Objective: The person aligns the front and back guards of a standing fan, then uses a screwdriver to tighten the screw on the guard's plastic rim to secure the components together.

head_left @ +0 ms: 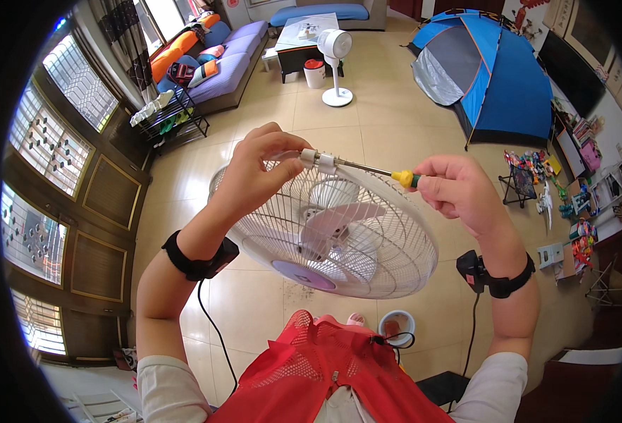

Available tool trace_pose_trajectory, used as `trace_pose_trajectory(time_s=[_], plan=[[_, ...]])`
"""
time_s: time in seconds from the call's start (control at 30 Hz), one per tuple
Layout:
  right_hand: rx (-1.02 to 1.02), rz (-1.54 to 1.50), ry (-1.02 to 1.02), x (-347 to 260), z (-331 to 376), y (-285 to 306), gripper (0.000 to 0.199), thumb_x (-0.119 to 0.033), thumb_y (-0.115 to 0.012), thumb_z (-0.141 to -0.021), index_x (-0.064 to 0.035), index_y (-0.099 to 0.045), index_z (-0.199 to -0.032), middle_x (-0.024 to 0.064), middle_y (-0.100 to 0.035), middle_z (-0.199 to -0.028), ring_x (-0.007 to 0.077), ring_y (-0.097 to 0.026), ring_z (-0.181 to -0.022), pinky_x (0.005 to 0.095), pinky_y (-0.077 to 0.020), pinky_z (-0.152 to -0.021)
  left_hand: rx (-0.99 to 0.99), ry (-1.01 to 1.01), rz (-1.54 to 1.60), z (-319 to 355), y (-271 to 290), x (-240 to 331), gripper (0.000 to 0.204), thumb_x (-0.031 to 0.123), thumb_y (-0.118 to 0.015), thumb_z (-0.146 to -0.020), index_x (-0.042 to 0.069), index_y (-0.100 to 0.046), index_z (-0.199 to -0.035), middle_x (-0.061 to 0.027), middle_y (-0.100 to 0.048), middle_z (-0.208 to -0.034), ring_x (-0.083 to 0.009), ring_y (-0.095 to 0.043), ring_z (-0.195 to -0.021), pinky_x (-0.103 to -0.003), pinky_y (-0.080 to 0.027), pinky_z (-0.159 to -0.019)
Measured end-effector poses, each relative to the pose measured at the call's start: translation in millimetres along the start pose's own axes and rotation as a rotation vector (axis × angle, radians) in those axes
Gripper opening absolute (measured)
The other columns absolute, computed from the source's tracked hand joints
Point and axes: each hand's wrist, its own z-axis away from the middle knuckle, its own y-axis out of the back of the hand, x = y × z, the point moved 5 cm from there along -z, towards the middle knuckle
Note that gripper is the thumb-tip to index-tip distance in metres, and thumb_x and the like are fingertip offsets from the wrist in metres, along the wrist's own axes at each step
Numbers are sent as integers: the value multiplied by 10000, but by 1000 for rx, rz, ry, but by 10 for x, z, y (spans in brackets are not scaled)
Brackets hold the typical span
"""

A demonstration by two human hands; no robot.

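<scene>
In front of me is a large fan [388,211] with a round white wire guard, pale blades and a purple badge on its lower rim. My left hand [254,166] pinches a small white clip [323,162] at the top edge of the guard between thumb and fingers. My right hand [459,187] grips a screwdriver [404,178] by its yellow and green handle. Its metal shaft points left, and its tip reaches the clip, where small screw-like metal parts show. The exact contact at the tip is too small to make out.
Behind the guard stand a white pedestal fan [336,70], a red-topped bin [314,72] and a low table [311,32]. A blue tent [497,77] is at the far right, a purple sofa [230,60] at the far left. By my feet sits a bucket [397,317]. Toys [529,166] lie at right.
</scene>
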Motion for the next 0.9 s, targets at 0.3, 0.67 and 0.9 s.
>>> trace_pose_trajectory(time_s=[0.3,0.67,0.9], plan=[[452,1053,892,-224,259,-194,263,-160,-718,-699,-62,-633,-928,42,-484,-715,212,-510,-551,308,-424,-495,-11,11,16,6,22,12,237,129,-664,-822,-5,-660,-1018,-37,-542,-898,-137,-581,-880,-283,-454,-822],[311,540,644,-61,124,-153,124,-80,-595,-840,-39,-622,-954,63,-518,-638,124,-473,-492,263,-385,-440,100,-44,29,-16,19,37,196,75,-663,-715,20,-695,-901,-87,-584,-803,-209,-598,-794,-314,-475,-743],[-5,-194,-160,197,22,-140,113,-80,-564,-878,-10,-574,-966,68,-576,-739,108,-543,-610,234,-424,-513,46,-21,-23,-26,24,32,207,76,-652,-749,20,-683,-946,-61,-565,-834,-177,-586,-821,-305,-461,-755]])
